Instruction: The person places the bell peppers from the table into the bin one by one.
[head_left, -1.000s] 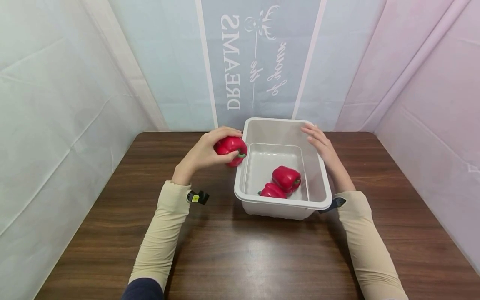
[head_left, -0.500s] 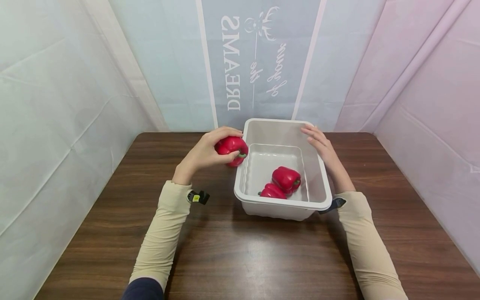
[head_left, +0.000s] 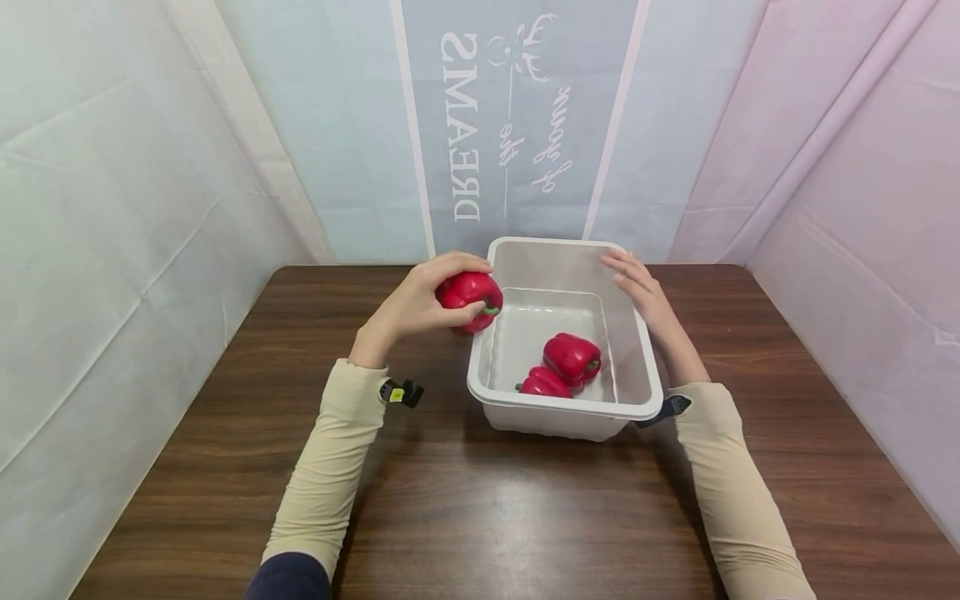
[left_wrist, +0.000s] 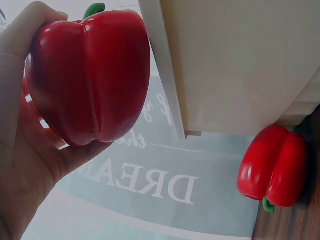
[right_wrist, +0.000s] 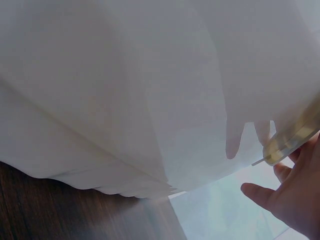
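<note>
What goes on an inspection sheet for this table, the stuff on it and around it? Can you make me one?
Surface: brown table, with a shiny patch of light
Tub: light grey tub, no lid on
Peppers: four, all red; rear pepper and front pepper inside the tub, held pepper at its left rim, outside pepper down beside it
Clutter: nothing seen
Left hand: grips the held pepper
Right hand: at the tub's right rim, fingers fairly straight
Cables: nothing seen
Surroundings: pale sheets; the back sheet has backward writing, "DREAMS"
</note>
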